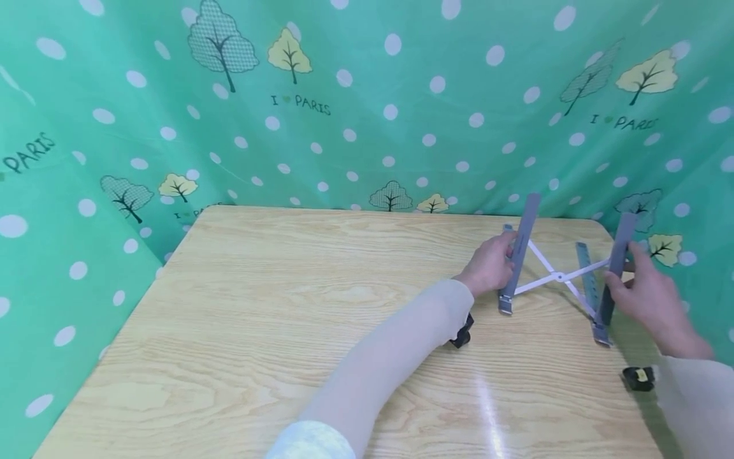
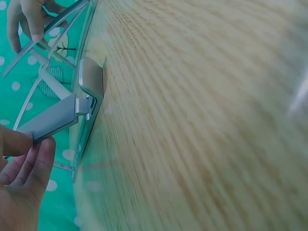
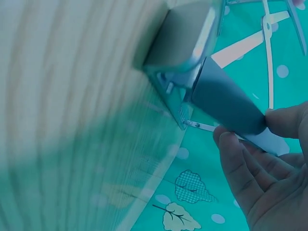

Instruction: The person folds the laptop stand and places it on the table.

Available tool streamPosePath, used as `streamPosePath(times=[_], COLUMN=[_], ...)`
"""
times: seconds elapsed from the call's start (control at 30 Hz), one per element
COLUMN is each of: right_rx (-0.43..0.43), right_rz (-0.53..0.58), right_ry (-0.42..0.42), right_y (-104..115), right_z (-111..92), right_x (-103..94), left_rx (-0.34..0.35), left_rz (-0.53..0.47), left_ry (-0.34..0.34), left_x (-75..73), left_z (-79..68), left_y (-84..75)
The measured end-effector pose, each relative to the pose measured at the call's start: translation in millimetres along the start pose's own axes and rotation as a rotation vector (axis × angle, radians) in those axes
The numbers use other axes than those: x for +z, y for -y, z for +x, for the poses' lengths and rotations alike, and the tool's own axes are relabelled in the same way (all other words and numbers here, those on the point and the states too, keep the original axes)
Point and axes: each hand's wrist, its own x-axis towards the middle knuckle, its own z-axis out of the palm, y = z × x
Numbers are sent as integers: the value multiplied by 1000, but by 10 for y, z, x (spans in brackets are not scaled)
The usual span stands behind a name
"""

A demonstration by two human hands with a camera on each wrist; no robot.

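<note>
The metal folding stand point(image 1: 559, 276) sits toward the back right of the tabletop point(image 1: 258, 319), its struts crossed and spread, with the left hand point(image 1: 487, 264) pinching its left raised arm point(image 1: 523, 239) and the right hand point(image 1: 650, 303) pinching the right raised arm point(image 1: 621, 248). If the hands push or pull unevenly, the frame could skew about its pivot, or its right side, near the tabletop's edge, could slip over. Pressing an arm down might nip fingertips against the rail beneath.
</note>
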Motion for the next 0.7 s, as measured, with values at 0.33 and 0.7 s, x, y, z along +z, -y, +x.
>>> streamPosePath(times=[0.33,0.7], right_rx=[-56,-12], right_rz=[54,68], right_ry=[-2,-9], right_y=[147,200], right_z=[49,-17], right_x=[84,80], left_rx=[23,2], left_rz=[-82,-191], left_ry=[0,23], left_x=[-133,-169], left_z=[-59,-147], left_y=[130,177])
